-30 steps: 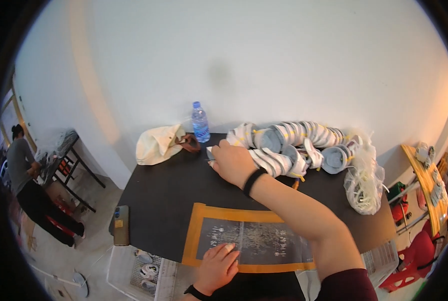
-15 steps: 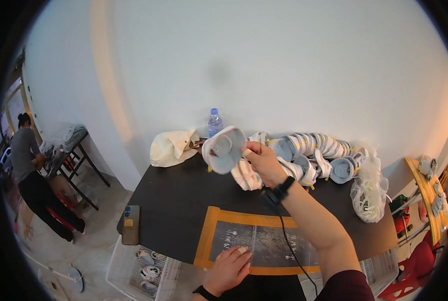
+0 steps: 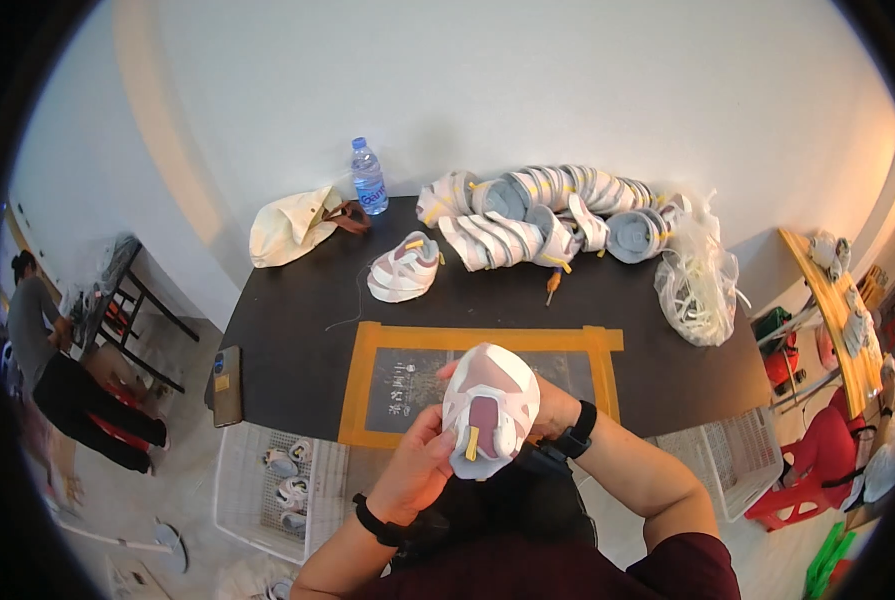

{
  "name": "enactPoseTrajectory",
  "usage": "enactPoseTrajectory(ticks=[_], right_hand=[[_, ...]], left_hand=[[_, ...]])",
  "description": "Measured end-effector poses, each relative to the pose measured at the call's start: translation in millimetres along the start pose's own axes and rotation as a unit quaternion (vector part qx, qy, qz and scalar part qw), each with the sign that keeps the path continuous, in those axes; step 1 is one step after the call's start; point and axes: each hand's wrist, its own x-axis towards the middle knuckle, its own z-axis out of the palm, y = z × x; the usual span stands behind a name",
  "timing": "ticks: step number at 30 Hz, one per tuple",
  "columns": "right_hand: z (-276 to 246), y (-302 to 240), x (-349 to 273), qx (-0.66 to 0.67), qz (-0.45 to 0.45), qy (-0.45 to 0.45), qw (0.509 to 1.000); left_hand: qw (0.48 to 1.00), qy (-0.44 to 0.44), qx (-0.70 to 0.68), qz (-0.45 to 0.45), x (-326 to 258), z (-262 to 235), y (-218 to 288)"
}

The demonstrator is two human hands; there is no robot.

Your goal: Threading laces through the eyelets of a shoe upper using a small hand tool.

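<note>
In front of my body, a white and mauve shoe upper (image 3: 507, 385) with a yellow tab is held between my two hands. My left hand (image 3: 422, 462) is closed on its near left edge, thumb on the side. My right hand (image 3: 555, 408) supports its right side, with most of its fingers hidden behind the upper. Beneath lies a dark panel framed in orange tape (image 3: 360, 400), partly covered by my hands. Another shoe upper (image 3: 404, 268) sits alone on the table beyond. Further back are rows of nested shoe uppers (image 3: 492, 240).
On the dark table (image 3: 287, 310) are a cloth bag (image 3: 289, 230), a water bottle (image 3: 368, 178), a phone (image 3: 227, 385) and a clear plastic bag (image 3: 702, 285). White crates (image 3: 327, 490) stand below the table edge. A person (image 3: 42, 340) bends at another table on the left.
My right hand has come back from the rows toward me with a shoe upper. My left hand has left the taped panel and now grips that upper too. The view has tilted down.
</note>
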Motion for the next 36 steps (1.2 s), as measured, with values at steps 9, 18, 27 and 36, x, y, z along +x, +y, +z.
enactPoseTrajectory(ticks=[9, 18, 27, 36], right_hand=[[4.8, -9.8, -74.4, -0.523, -0.147, 0.179, 0.820], [22.5, 7.5, -78.1, -0.732, -0.124, 0.295, 0.601], [18.2, 14.6, -65.5, -0.749, -0.063, 0.223, 0.621], [-42.3, -59.2, -100.9, -0.672, 0.015, 0.322, 0.667]], left_hand=[[0.963, 0.050, 0.253, 0.084, -2.0, 6.4, -13.6], [0.927, 0.080, 0.343, 0.131, 1.8, 25.7, -36.5], [0.953, 0.001, 0.259, -0.156, 21.2, 19.6, 8.6], [0.987, 0.061, 0.121, -0.088, 34.1, 4.8, -0.9]])
